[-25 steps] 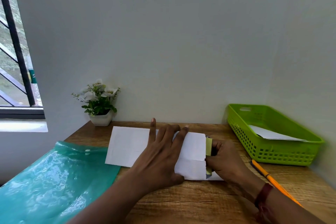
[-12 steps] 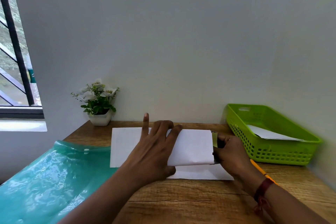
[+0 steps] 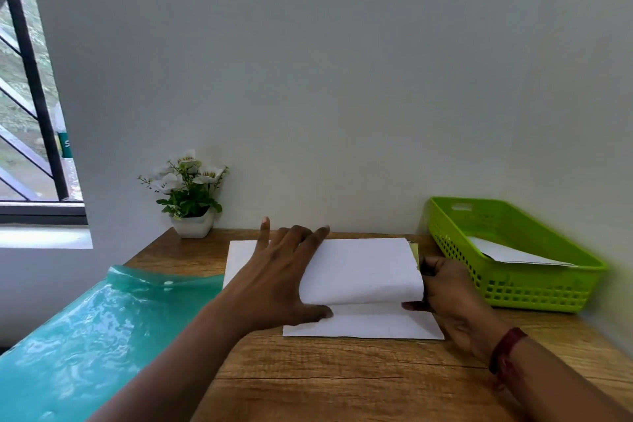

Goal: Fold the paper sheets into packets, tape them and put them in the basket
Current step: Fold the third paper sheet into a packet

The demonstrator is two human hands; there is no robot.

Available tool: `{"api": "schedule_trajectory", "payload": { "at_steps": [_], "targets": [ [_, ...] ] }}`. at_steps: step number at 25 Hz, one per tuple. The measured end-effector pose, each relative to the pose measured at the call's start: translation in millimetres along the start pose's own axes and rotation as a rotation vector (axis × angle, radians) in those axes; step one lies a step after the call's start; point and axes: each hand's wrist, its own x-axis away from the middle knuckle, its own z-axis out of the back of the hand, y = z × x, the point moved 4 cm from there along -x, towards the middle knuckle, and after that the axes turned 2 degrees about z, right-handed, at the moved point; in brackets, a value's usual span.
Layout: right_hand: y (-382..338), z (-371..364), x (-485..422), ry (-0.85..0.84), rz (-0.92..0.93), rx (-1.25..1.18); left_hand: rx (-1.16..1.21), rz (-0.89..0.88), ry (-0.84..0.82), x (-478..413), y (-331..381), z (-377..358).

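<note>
A white paper sheet (image 3: 363, 327) lies on the wooden table (image 3: 342, 384). Its upper layer (image 3: 363, 271) is folded over and bulges above the lower one. My left hand (image 3: 274, 284) presses flat on the sheet's left part with fingers spread and straight. My right hand (image 3: 448, 298) grips the fold's right edge, thumb under the flap and fingers curled behind it. A small yellow-green piece (image 3: 414, 248) peeks out behind that edge. The green basket (image 3: 513, 288) stands at the right with a folded white packet (image 3: 507, 252) inside.
A teal plastic folder (image 3: 102, 329) covers the table's left side and overhangs the edge. A small potted flower (image 3: 190, 212) stands against the wall at the back left. A barred window (image 3: 30, 113) is at the far left.
The sheet's upper layer has lifted and curled back toward the wall, baring more of the lower layer. My right hand slid right along the edge; my left hand moved slightly toward the wall.
</note>
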Motion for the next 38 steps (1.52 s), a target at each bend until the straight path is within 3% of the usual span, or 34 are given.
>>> {"api": "schedule_trajectory", "payload": {
  "at_steps": [5, 10, 13, 16, 23, 26, 33, 38],
  "targets": [
    [0, -11, 7, -0.044, -0.007, 0.03, 0.009, -0.03, 0.033, -2, 4, 2],
    [-12, 3, 0, 0.036, 0.336, 0.51, 0.055, 0.096, 0.01, 0, -31, -5],
    [-3, -4, 2, -0.208, 0.472, 0.947, 0.042, 0.17, -0.063, 2, -45, -12],
    [11, -14, 8, -0.433, 0.423, 1.135, 0.031, 0.202, -0.157, 4, -52, -17],
    [9, -20, 9, -0.418, 0.402, 1.078, 0.021, 0.237, -0.127, 7, -64, -18],
    [8, -23, 10, -0.339, 0.387, 1.037, 0.01, 0.252, -0.077, 8, -67, -18],
    [-2, 4, -4, 0.036, 0.371, 1.0, -0.009, 0.26, -0.03, 7, -69, -20],
    [-19, 24, -5, 0.366, 0.487, 0.901, -0.004, 0.264, 0.05, 7, -69, -17]
  ]
}}
